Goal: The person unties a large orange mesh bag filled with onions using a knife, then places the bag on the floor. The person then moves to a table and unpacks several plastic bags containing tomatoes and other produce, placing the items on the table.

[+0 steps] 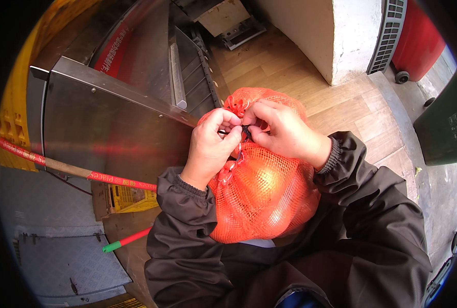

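Note:
An orange mesh bag (263, 192) bulges with round produce right below my hands, its neck gathered near my left wrist. Behind it, a second gathered part of orange mesh (267, 96) shows beyond my fingers; whether it is a separate bag I cannot tell. A thin black tie (246, 131) runs at the gathered mesh between both hands. My left hand (217, 142) pinches the tie between thumb and fingers. My right hand (280, 129) grips it from the other side with thumb and forefinger, the fingertips nearly touching those of the left.
A stainless steel cabinet (117, 119) stands at the left, crossed by a red-wrapped wooden pole (70, 167). A red pole with a green tip (112, 246) lies lower left. Yellow crates (14, 115) stand far left. At the right are a white wall (353, 38), a red bin (417, 38) and a green bin (444, 123).

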A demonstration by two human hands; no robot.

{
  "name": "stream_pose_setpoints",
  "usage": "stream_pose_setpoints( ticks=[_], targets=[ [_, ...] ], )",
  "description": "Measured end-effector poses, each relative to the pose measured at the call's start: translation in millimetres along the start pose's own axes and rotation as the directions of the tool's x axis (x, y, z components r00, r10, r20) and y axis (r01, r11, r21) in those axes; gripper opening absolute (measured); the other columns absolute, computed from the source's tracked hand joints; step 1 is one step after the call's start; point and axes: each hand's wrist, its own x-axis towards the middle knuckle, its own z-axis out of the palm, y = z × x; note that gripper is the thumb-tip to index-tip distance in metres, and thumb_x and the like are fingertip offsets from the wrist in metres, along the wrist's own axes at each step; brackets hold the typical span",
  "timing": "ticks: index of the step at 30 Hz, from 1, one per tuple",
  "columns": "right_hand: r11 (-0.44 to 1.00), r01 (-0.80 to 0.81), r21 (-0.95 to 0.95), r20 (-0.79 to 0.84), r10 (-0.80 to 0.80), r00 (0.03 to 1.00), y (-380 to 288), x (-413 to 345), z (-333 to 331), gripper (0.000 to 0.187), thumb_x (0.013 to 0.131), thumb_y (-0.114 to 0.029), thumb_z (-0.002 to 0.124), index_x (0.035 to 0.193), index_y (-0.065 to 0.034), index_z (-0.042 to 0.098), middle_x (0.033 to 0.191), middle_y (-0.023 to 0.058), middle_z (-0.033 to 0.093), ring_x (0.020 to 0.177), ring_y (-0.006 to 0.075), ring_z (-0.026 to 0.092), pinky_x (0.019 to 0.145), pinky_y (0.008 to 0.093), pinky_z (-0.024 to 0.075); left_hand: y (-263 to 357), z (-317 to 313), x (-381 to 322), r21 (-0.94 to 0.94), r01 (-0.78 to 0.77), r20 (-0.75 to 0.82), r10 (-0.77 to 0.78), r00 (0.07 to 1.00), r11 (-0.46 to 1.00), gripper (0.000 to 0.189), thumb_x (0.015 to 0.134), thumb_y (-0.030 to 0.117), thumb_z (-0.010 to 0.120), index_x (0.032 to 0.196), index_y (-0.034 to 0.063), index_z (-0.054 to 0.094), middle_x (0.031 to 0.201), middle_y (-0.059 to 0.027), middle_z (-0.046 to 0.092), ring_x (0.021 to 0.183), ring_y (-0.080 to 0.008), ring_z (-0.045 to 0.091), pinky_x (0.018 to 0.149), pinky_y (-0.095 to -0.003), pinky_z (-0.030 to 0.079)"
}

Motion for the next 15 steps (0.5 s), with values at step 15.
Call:
stream_pose_setpoints(
  ticks=[15],
  targets=[
    [0.960, 0.233, -0.154, -0.099, -0.249, 0.963, 7.4, 6.8, 9.2, 0.016, 0.067, 0.006, 0.061, 0.075, -0.0019, 0.050, 0.073, 0.0117, 0.054, 0.065, 0.0284, 0.057, 0.058, 0.0336, 0.0474, 4.5, -2.6, 3.1, -0.037, 0.062, 0.020, -0.062, 0.998, 0.997, 0.007, 0.080, 0.001, 0.062, 0.084, -0.0021, 0.057, 0.076, -0.0021, 0.061, 0.069, -0.0062, 0.057, 0.061, -0.0231, 0.049]
  ],
)
